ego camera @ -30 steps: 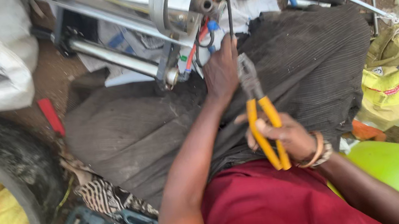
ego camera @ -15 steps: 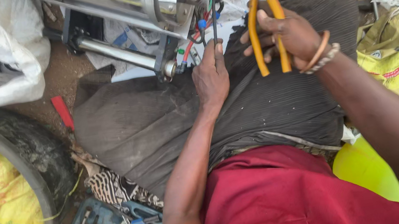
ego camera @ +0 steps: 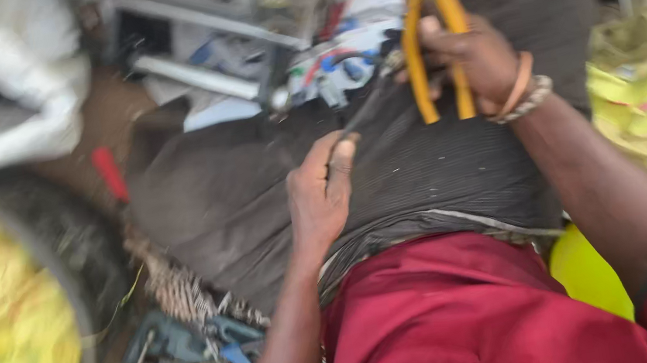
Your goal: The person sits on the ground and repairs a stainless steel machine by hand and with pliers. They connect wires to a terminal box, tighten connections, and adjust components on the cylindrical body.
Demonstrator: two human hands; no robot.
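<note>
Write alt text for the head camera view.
Blurred view down at a seated person: the right hand grips yellow-handled pliers, while the left hand pinches a thin dark cable over a dark cloth on the lap. Metal parts and tools lie around.

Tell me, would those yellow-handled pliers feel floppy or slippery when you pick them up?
Probably not. The pliers look like metal under their yellow sleeves, so likely stiff and fairly heavy for their size. The right hand grips both handles at once; the coated sleeves probably keep them from slipping. Blur hides the tip.
</note>
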